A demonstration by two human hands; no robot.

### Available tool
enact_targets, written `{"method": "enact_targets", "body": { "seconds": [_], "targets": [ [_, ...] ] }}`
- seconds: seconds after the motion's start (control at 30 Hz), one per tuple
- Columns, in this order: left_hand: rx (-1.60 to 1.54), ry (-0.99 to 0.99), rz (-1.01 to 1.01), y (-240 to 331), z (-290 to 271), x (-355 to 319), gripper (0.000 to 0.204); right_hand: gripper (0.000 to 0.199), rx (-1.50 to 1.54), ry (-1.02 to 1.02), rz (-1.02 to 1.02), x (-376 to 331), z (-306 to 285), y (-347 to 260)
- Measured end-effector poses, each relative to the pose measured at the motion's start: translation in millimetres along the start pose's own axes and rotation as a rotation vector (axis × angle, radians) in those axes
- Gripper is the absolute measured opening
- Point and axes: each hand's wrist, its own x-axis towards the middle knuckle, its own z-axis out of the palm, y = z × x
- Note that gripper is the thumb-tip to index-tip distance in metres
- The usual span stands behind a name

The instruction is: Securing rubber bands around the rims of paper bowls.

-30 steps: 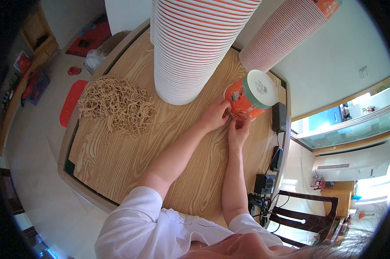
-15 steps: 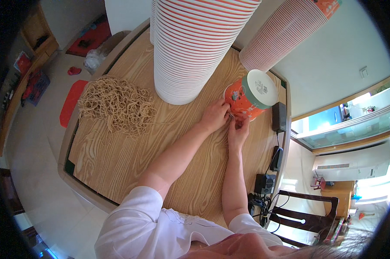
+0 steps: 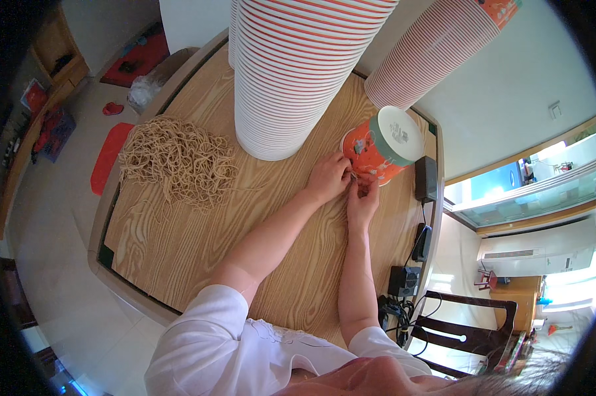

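Observation:
An orange paper tub (image 3: pixel 369 153) with a green band and a white base stands upside down at the right of the table. Against its near side, low down, my left hand (image 3: pixel 328 178) and my right hand (image 3: pixel 362 206) meet with fingertips pinched together. Something small and thin shows between them, too small to name. Over on the left lies a tangled heap of tan cord (image 3: pixel 175 158), with a few strands trailing toward my left hand. A tall stack of white tubs with red rims (image 3: pixel 298 79) rises behind my hands.
A second tall stack of tubs (image 3: pixel 433 53) leans at the back right, near the wall. Black power adapters (image 3: pixel 404 281) and tangled cables run along the table's right edge. A dark wooden chair (image 3: pixel 466 336) stands beyond it, and a red stool (image 3: pixel 110 158) is at the left.
My fingers have shifted very slightly at the tub's near side. The tub, the stacks and the cord heap stay where they were.

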Motion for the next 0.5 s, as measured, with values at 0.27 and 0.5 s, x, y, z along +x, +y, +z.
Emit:
{"method": "enact_targets", "body": {
  "seconds": [0.27,0.5],
  "targets": [
    [-0.086,0.037,-0.024,1,1,0,0.013,0.014,-0.173,-0.016,-0.080,2,0,16],
    [-0.068,0.109,-0.044,1,5,2,0.010,0.015,-0.221,-0.056,-0.125,2,-1,13]
  ]
}}
